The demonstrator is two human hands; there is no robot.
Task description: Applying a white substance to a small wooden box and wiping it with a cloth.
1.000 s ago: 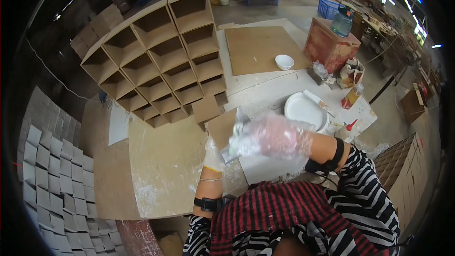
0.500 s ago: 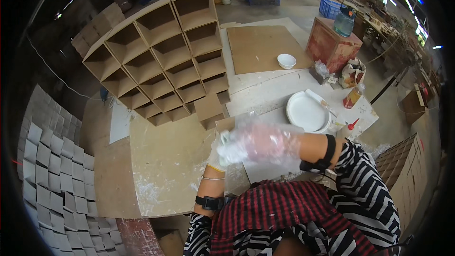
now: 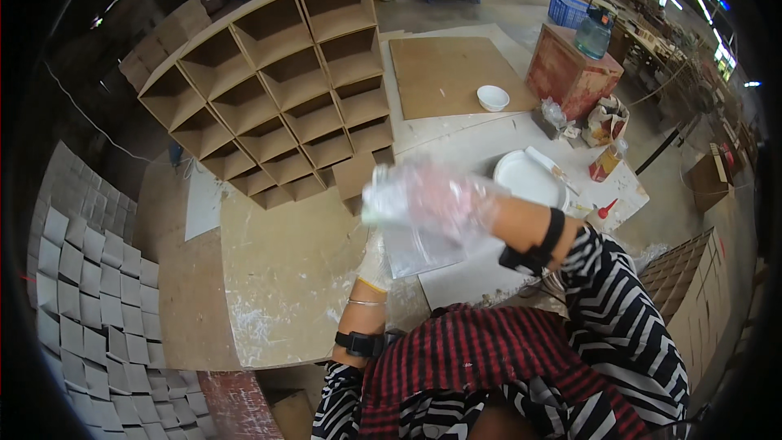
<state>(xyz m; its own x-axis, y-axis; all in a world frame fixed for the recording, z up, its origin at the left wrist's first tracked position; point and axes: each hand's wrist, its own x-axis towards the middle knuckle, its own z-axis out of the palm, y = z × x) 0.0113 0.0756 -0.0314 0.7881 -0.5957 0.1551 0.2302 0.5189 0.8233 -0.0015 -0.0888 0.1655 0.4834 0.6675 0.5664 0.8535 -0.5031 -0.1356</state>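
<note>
Plastic-covered right hand overlies grey panel, gloved left hand borders it — neither grip can be determined.

a wide head-worn fisheye looks down and forward, close above the worktable, the striped apron at six o'clock

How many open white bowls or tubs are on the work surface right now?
2: a small white bowl on the brown board, and a larger white tub closer in, partly hidden by the right forearm. Others could be hidden behind the forearm.
</note>
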